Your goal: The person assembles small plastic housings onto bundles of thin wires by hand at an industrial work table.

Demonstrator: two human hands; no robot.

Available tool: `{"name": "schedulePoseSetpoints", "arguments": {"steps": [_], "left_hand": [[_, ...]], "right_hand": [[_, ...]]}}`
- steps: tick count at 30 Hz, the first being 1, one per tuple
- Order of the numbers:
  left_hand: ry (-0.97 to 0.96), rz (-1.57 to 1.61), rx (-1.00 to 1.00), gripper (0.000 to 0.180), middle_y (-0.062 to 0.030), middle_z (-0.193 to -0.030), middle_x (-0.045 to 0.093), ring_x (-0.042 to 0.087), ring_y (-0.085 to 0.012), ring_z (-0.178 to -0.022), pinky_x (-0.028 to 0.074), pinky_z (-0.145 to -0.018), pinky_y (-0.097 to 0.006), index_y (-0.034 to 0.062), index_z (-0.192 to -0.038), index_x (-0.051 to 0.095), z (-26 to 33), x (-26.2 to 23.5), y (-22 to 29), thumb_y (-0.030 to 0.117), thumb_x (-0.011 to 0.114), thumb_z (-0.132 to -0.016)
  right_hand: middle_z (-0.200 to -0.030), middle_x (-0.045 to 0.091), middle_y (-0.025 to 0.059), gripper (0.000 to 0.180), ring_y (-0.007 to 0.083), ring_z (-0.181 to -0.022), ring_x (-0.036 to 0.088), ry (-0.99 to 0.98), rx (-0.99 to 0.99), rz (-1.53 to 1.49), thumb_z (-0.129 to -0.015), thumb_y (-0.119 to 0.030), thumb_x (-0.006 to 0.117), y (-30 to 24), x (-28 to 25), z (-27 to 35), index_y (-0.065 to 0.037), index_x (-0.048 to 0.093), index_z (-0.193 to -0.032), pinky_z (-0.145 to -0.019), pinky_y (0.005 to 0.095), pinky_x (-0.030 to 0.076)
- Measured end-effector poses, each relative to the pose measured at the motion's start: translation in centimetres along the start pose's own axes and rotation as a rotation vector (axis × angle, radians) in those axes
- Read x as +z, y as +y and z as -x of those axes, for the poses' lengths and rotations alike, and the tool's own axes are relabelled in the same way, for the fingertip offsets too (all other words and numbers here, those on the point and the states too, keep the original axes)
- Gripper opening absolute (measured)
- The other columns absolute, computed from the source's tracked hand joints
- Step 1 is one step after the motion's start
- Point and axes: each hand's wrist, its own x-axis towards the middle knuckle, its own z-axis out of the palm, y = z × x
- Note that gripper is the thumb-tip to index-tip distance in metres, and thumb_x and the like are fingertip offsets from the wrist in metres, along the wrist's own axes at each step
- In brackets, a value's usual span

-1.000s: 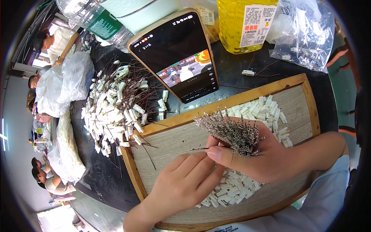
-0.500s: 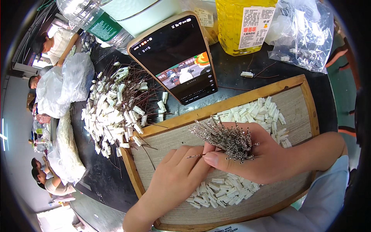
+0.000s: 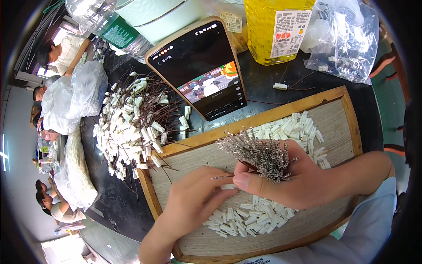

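Observation:
My right hand (image 3: 303, 180) is closed round a thick bundle of wires with silvery crimp terminals (image 3: 263, 156). Between its thumb and forefinger, one brown wire with a metal terminal (image 3: 218, 177) sticks out to the left, apart from the bundle. Close by on the left is my left hand (image 3: 193, 196), its fingers curled, with a small white connector housing (image 3: 228, 187) at its fingertips just below the single terminal. Both hands are over a wood-framed tray (image 3: 189, 159). Loose white housings (image 3: 250, 220) lie in it under my hands, and another heap (image 3: 294, 125) lies at its far side.
Left of the tray is a pile of white connectors with brown wires (image 3: 132, 123). Behind it stand a lit phone (image 3: 206, 70), a pale green container (image 3: 171, 26), a plastic bottle (image 3: 114, 31) and a yellow-filled bottle (image 3: 277, 31). Clear bags (image 3: 343, 44) lie right; people sit far left.
My left hand has drawn slightly back from the right thumb and its fingers have parted, revealing a white housing at the fingertips. The right hand keeps the bundle nearly in place.

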Motion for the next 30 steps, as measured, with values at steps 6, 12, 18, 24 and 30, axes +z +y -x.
{"name": "schedulePoseSetpoints", "arguments": {"steps": [6, 12, 18, 24, 30], "left_hand": [[0.387, 0.484, -0.028, 0.029, -0.0119, -0.085, 0.066, 0.06, -0.0163, -0.076, 0.045, -0.065, -0.024, -0.002, -0.091, 0.067, 1.3, -0.8, -0.6, -0.003, 0.075, -0.064], [0.368, 0.394, 0.04, 0.03, -0.0106, -0.082, 0.065, 0.059, -0.0164, -0.073, 0.044, -0.061, -0.023, -0.001, -0.091, 0.068, 1.3, -0.8, -0.4, -0.002, 0.076, -0.062], [0.326, 0.306, 0.105, 0.031, -0.0091, -0.079, 0.063, 0.059, -0.0157, -0.071, 0.044, -0.058, -0.022, -0.0001, -0.091, 0.068, 1.0, -1.0, -0.3, -0.001, 0.076, -0.062], [0.215, 0.265, 0.122, 0.029, -0.0095, -0.08, 0.063, 0.061, -0.0166, -0.07, 0.048, -0.058, -0.024, -0.0011, -0.091, 0.068, 0.9, -1.3, 1.0, -0.001, 0.075, -0.063], [0.237, 0.169, 0.162, 0.023, -0.0087, -0.081, 0.064, 0.06, -0.015, -0.068, 0.047, -0.057, -0.024, -0.0004, -0.088, 0.068, 0.6, -2.8, 0.3, 0.0, 0.074, -0.066]], "right_hand": [[-0.082, 0.059, -0.0016, 0.015, 0.002, -0.078, 0.052, 0.019, 0.006, -0.006, -0.083, -0.003, 0.062, -0.8, 0.3, 0.4, 0.0, 0.056, -0.096, -0.068, 0.0201, 0.045], [-0.069, 0.062, 0.0006, 0.007, 0.0049, -0.065, 0.056, 0.063, -0.049, -0.016, -0.082, -0.01, 0.065, -0.3, 0.5, 0.3, -0.004, 0.063, -0.081, -0.057, 0.02, 0.044], [-0.071, 0.063, 0.0024, 0.008, 0.0047, -0.065, 0.058, 0.004, -0.053, 0.218, -0.081, -0.007, 0.066, -1.0, 0.1, 0.4, -0.001, 0.063, -0.082, -0.055, 0.0188, 0.044], [-0.074, 0.053, -0.0017, 0.016, 0.0007, -0.07, 0.044, -0.178, -0.118, 0.181, -0.08, -0.001, 0.064, 0.0, -0.1, 0.3, 0.003, 0.057, -0.094, -0.057, 0.02, 0.039], [-0.075, 0.054, -0.0031, 0.016, -0.0001, -0.072, 0.045, -0.029, -0.235, 0.108, -0.083, -0.004, 0.063, 0.9, 0.6, 0.1, 0.001, 0.056, -0.096, -0.058, 0.0194, 0.039]]}}
